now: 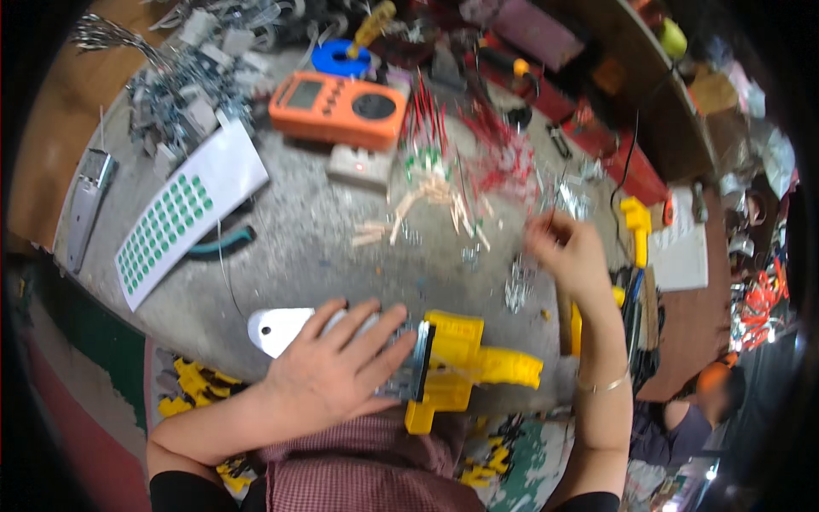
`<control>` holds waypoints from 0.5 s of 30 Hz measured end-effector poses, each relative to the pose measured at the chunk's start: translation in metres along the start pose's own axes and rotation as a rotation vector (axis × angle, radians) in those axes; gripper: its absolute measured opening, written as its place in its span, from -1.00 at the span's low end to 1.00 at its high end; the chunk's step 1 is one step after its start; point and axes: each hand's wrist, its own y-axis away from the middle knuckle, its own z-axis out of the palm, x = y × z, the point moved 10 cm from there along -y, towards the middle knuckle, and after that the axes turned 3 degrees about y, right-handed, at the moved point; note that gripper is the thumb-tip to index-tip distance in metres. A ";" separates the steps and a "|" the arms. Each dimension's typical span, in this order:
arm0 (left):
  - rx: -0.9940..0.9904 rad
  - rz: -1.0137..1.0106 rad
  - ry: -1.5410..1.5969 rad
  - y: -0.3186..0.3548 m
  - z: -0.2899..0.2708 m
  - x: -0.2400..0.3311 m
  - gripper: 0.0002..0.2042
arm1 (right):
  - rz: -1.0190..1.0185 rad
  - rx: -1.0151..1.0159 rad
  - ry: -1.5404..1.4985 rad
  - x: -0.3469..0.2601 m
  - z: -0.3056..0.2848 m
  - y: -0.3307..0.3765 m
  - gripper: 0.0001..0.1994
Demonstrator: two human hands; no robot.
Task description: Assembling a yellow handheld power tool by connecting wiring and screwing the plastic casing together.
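My left hand [337,363] lies flat, fingers spread, on a yellow plastic tool with a metal plate [452,363] at the near edge of the grey workbench [299,247]. My right hand [570,256] reaches to the right middle of the bench, fingers pinched among small metal parts [516,286]; what it holds is too blurred to tell. A clear bag of red and green wired parts [439,149] lies just beyond it.
An orange multimeter [337,107] sits at the back, with a blue tape roll [339,58] behind it. A white sheet of green dot stickers [183,218] lies left. Metal clips are heaped at the back left. Yellow parts lie on the floor.
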 end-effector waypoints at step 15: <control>0.085 0.002 0.182 -0.022 -0.030 -0.005 -0.39 | 0.092 0.066 -0.349 0.012 -0.018 -0.082 -0.82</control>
